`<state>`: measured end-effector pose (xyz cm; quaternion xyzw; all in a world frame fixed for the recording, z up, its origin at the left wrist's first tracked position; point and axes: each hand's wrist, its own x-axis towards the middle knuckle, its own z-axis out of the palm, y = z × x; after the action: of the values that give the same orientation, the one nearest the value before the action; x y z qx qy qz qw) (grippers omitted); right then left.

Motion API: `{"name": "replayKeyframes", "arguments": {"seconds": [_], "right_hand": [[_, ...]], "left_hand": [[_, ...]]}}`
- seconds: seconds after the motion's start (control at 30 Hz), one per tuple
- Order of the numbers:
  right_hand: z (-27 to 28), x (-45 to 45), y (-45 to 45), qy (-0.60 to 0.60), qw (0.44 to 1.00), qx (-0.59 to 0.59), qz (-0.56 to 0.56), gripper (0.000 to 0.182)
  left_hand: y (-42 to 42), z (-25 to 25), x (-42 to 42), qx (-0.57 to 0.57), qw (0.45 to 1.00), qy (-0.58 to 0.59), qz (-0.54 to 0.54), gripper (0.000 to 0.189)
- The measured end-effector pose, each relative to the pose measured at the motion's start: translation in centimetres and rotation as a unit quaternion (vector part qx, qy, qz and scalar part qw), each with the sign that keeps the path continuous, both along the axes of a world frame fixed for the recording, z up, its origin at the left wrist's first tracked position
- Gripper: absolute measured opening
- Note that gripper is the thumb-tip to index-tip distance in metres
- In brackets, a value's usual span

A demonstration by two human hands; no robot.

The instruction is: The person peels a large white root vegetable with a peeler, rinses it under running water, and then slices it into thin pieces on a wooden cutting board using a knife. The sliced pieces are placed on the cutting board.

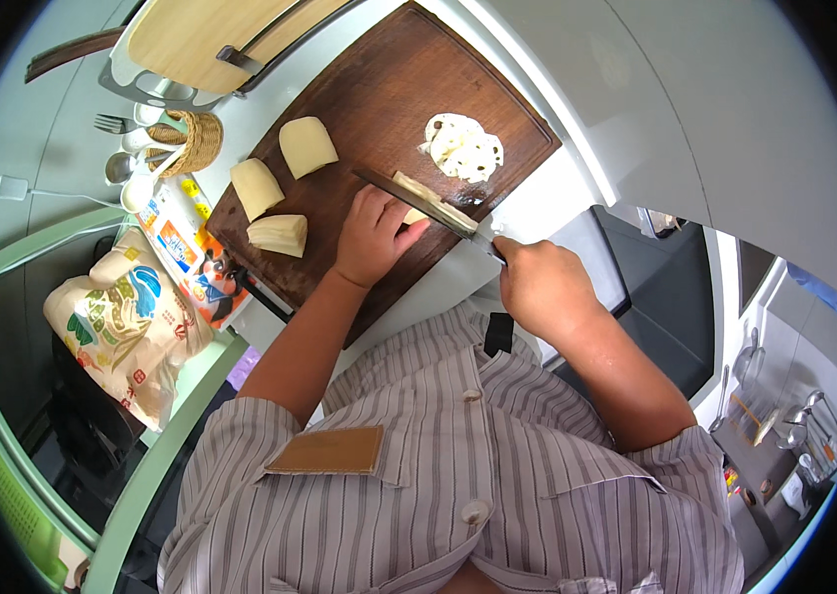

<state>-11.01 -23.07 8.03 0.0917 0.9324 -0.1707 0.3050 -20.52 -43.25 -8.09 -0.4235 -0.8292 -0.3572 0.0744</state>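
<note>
My right hand (548, 286) grips the handle of a kitchen knife (418, 202), whose blade slants across the wooden cutting board (381, 82). My left hand (370, 241) rests on the board beside the blade, its fingers holding a pale peeled vegetable piece (414, 216) mostly hidden beneath them. Thin cut strips (437, 200) lie along the far side of the blade. Three pale vegetable chunks (307, 147), (256, 188), (278, 235) sit on the left part of the board. Toward the right lies a heap of white slices with dark spots or holes (463, 148).
Left of the board stand a woven basket (204, 141) with spoons and a fork, a printed tissue pack (181, 230) and a printed bag (132, 319). A rack with light wooden boards (195, 44) is at the upper left. A dark sink (656, 297) lies right; utensils (797, 427) hang beyond.
</note>
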Motion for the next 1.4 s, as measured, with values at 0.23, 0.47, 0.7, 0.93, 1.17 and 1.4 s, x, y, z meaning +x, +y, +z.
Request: {"name": "replayKeyframes", "arguments": {"seconds": [0.23, 0.47, 0.7, 0.93, 1.17, 1.4], "right_hand": [[-0.2, -0.6, 0.1, -0.023, 1.0, -0.002, 0.001, 0.018], [-1.5, -2.9, -1.1, -0.032, 0.999, -0.016, -0.001, 0.017], [-3.5, -3.3, -0.8, -0.025, 0.999, -0.021, -0.011, 0.019], [-6.0, -4.7, -0.3, 0.011, 0.996, -0.061, -0.063, 0.019], [-2.4, -4.9, 0.6, 0.085, 0.995, -0.024, -0.044, 0.02], [-3.6, -5.0, 1.7, 0.129, 0.986, 0.098, 0.052, 0.017]], "left_hand": [[0.2, -0.1, 0.0, 0.014, 1.0, 0.006, -0.001, 0.043], [0.3, 0.4, -0.4, 0.006, 1.0, 0.008, -0.002, 0.044], [0.4, 0.2, 0.0, 0.011, 1.0, 0.003, -0.005, 0.044], [0.3, 0.5, -0.2, 0.025, 1.0, 0.005, -0.009, 0.045], [-0.6, 4.9, -0.9, 0.035, 0.999, -0.031, -0.02, 0.04], [2.6, 15.3, -3.9, 0.028, 1.0, -0.002, 0.003, 0.011]]}}
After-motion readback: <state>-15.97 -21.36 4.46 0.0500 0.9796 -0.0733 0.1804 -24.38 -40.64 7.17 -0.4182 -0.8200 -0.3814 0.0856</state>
